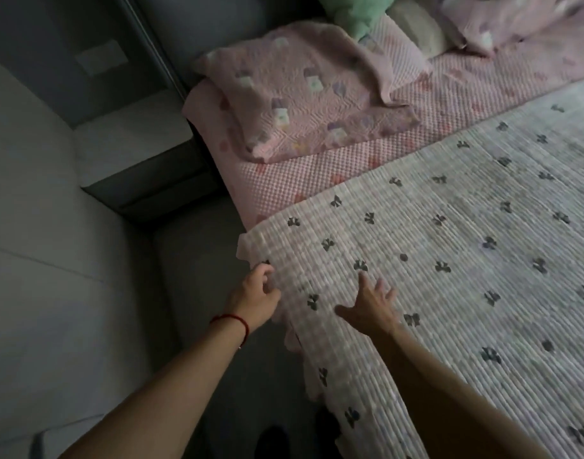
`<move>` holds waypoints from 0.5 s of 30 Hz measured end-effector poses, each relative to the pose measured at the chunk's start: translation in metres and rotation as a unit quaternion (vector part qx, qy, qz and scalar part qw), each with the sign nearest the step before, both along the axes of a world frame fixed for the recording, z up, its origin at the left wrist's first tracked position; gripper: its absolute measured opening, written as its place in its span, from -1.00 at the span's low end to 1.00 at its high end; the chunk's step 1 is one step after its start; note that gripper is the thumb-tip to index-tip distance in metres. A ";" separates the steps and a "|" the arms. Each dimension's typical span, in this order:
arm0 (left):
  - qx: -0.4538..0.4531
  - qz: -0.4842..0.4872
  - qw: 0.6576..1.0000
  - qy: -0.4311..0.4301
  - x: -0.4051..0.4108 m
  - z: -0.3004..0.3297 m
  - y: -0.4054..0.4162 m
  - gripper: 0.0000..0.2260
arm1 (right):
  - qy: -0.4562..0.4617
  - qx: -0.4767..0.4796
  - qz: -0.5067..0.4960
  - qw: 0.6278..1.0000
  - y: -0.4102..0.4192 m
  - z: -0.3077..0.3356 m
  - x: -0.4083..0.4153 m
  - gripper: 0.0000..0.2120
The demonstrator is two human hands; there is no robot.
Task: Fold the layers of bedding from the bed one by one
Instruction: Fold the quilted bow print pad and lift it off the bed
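A white ribbed bedspread [449, 253] with small dark bow prints covers most of the bed, its scalloped corner lying at the near left. My left hand [254, 293], with a red string at the wrist, has curled fingers at that corner's edge and seems to pinch the fabric. My right hand [370, 303] lies flat on the bedspread with fingers spread, just right of the left one. Under the bedspread a pink textured sheet [303, 173] shows toward the head of the bed.
A pink quilted pillow [300, 94] rests at the head of the bed, with a green cushion [356, 11] and a lilac bundle of bedding [515, 21] behind it. A grey nightstand [128, 150] stands left of the bed. Pale floor lies at the left.
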State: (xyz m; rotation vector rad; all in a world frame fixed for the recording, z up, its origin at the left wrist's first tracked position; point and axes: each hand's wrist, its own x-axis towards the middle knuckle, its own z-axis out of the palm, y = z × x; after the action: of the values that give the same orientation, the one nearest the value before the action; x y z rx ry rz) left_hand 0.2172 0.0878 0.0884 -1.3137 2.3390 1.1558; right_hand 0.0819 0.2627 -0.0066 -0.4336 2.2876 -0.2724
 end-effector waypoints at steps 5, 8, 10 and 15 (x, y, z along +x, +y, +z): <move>-0.110 -0.126 0.982 -0.091 -0.102 -0.097 -0.085 -0.32 | 0.026 0.079 0.050 0.995 -0.007 -0.080 -0.012 0.52; -0.132 -0.174 0.965 -0.144 -0.153 -0.137 -0.117 -0.14 | 0.006 0.085 0.024 0.996 -0.018 -0.094 -0.018 0.56; -0.128 -0.200 0.957 -0.168 -0.179 -0.159 -0.126 -0.10 | 0.021 0.102 0.021 0.994 -0.022 -0.102 -0.022 0.55; -0.204 -0.216 0.940 -0.169 -0.194 -0.191 -0.136 -0.11 | 0.052 0.104 0.020 0.993 -0.020 -0.115 -0.022 0.54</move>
State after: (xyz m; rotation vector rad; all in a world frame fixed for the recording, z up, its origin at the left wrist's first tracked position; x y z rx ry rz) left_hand 0.0230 -0.0481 -0.1022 -0.9263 2.4912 0.2966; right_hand 0.0599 0.2426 -0.1216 -0.3930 2.3763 0.0091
